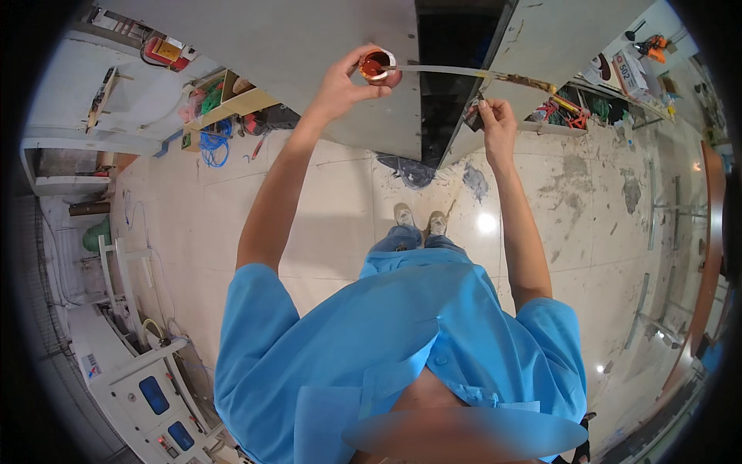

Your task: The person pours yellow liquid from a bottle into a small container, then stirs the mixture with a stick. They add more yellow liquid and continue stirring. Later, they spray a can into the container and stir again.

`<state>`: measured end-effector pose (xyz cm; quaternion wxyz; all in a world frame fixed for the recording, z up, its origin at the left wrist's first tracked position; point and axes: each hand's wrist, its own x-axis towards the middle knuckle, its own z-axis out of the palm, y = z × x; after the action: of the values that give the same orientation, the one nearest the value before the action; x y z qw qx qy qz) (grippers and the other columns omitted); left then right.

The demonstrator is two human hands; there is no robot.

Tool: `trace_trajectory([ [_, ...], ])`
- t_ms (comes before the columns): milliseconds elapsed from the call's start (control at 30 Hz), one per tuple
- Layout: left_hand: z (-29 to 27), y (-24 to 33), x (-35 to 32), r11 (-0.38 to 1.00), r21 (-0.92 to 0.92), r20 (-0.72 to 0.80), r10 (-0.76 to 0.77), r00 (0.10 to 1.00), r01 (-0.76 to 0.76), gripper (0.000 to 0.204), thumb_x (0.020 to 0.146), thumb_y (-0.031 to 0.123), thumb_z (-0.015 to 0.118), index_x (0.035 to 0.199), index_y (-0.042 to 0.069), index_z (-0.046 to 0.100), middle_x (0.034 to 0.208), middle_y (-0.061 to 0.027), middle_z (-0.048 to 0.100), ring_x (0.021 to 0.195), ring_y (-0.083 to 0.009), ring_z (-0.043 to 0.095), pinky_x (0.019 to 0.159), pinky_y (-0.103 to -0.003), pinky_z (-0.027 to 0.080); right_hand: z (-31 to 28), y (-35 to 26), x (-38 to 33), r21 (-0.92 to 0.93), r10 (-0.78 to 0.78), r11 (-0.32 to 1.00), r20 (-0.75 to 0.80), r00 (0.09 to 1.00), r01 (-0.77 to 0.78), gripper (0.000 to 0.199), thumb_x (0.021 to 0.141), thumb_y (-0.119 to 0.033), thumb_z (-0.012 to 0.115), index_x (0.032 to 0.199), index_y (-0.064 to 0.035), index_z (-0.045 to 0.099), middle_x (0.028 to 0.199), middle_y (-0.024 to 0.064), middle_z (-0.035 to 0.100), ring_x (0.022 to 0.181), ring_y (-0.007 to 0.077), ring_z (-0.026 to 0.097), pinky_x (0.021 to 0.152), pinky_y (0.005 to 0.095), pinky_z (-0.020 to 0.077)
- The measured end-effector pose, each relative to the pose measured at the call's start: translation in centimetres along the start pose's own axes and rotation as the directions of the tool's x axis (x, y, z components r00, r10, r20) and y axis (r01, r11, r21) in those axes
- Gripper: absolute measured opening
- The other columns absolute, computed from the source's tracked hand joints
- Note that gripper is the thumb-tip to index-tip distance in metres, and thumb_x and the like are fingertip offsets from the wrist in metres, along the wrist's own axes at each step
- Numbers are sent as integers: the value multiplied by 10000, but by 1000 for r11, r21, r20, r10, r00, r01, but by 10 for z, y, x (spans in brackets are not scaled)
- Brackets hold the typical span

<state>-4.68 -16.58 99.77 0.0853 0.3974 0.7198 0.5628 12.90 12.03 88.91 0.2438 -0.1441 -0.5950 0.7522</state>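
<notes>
Red-orange-lined, small round container with a pale rim: one, held up before a flat grey panel, mouth facing the camera. Left hand: fingers and thumb closed around the container's side. Long, thin, pale strip with a brown-stained stretch: one, left end at the container's mouth, running rightward across the dark upright gap to a second grey panel. Right hand: below the strip, fingers bent together at a small dark piece by that panel's edge; whether they grip it cannot be told. Looped bright-blue cable: lower left, on pale tiled floor.
</notes>
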Motion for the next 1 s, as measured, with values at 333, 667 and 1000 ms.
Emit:
trace_trajectory([
  [333, -41, -4, 22, 999, 41, 78, -27, 997, 24, 767, 741, 190, 991, 1417, 102, 639, 1321, -38, 702, 1302, -201, 621, 1180, -369, 433, 56, 23, 56, 138, 46, 990, -86, 995, -34, 174, 1083, -194, 681, 1091, -40, 601, 973, 82, 745, 859, 130, 724, 778, 298, 618],
  [667, -45, -7, 56, 998, 66, 131, 2, 991, -11, 747, 724, 236, 996, 1376, 93, 660, 1275, -47, 729, 1259, -202, 648, 1125, -371, 471, 97, 34, 83, 241, 53, 971, -252, 966, 9, 160, 1079, -144, 672, 1083, -8, 587, 941, 120, 765, 792, 163, 741, 693, 319, 631],
  [1000, -57, -11, 84, 997, 80, 121, -18, 992, 8, 743, 742, 236, 988, 1381, 76, 645, 1311, -48, 701, 1290, -202, 626, 1162, -373, 441, 136, 50, 121, 329, 37, 938, -404, 914, 107, 192, 1061, -136, 701, 1078, 6, 574, 989, 128, 722, 852, 221, 773, 723, 383, 669],
])
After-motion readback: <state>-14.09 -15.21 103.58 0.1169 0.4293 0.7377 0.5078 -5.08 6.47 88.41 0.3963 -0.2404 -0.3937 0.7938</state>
